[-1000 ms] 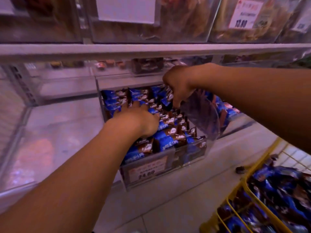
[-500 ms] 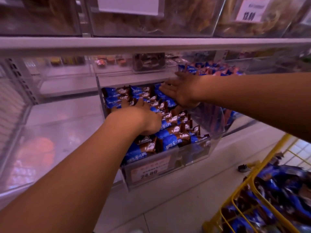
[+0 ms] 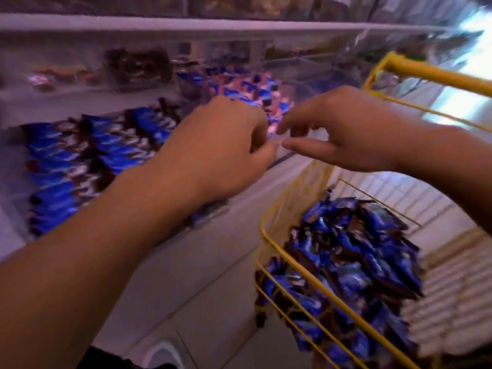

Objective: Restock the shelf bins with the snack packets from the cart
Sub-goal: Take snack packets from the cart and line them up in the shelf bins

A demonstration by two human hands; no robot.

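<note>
The shelf bin [image 3: 87,166] on the left sits packed with rows of blue snack packets [image 3: 61,155], likely why both hands hang between it and the yellow cart [image 3: 290,265], where loose cart packets [image 3: 354,259] lie heaped at lower right for the next pick. The left hand [image 3: 221,153] is loosely curled; the right hand [image 3: 343,129] has relaxed fingers. Neither grip holds anything I can see.
</note>
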